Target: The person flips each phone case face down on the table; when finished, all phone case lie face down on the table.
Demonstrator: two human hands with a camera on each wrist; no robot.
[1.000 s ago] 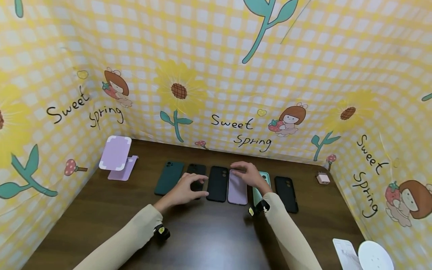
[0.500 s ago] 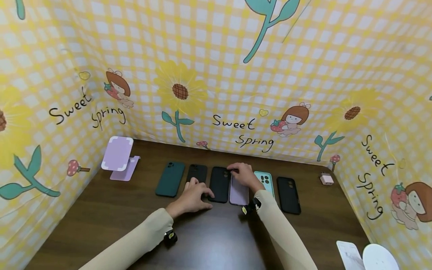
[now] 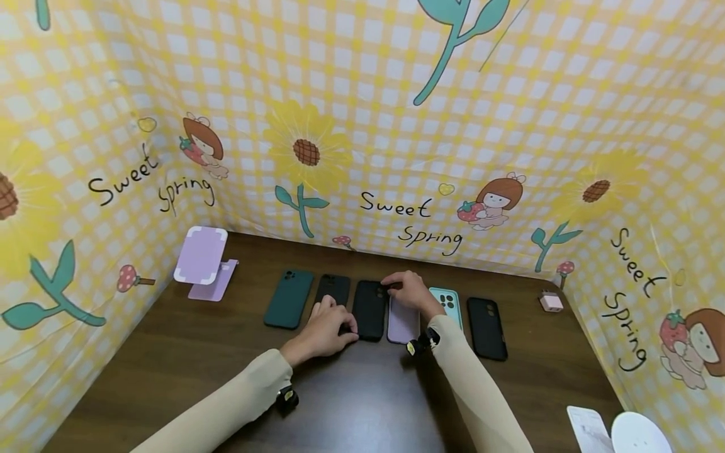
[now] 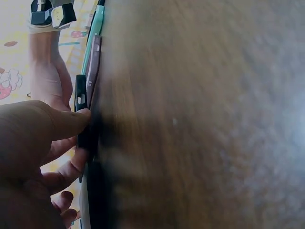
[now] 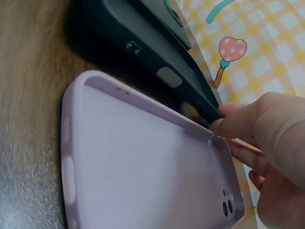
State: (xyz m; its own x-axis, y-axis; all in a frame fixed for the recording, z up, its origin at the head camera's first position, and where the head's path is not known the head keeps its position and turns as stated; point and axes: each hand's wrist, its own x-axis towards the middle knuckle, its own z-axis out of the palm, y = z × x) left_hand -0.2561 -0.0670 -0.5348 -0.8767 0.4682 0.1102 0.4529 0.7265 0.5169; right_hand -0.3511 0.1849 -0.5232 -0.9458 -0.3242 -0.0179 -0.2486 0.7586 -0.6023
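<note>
A row of phone cases lies on the table in the head view. My left hand [image 3: 327, 328] pinches the near end of a black phone case [image 3: 369, 313] by its lower left corner; the left wrist view shows thumb and fingers on its edge. At its far right corner, my right hand [image 3: 412, 293] holds the same case. In the right wrist view, the right thumb presses the dark rim beside a lilac phone case [image 5: 138, 162], which lies hollow side up under the right wrist. Another black case [image 3: 334, 290] is partly hidden behind my left hand.
A teal case [image 3: 289, 299] lies at the row's left end; a mint case [image 3: 447, 302] and a black case [image 3: 487, 328] lie to the right. Farther out are a lilac stand [image 3: 202, 258], a charger plug [image 3: 550, 301] and a white round object [image 3: 640, 434].
My left hand has moved right onto the near corner of the black phone case. My right hand has shifted left from the lilac case's top to the black one's far corner.
</note>
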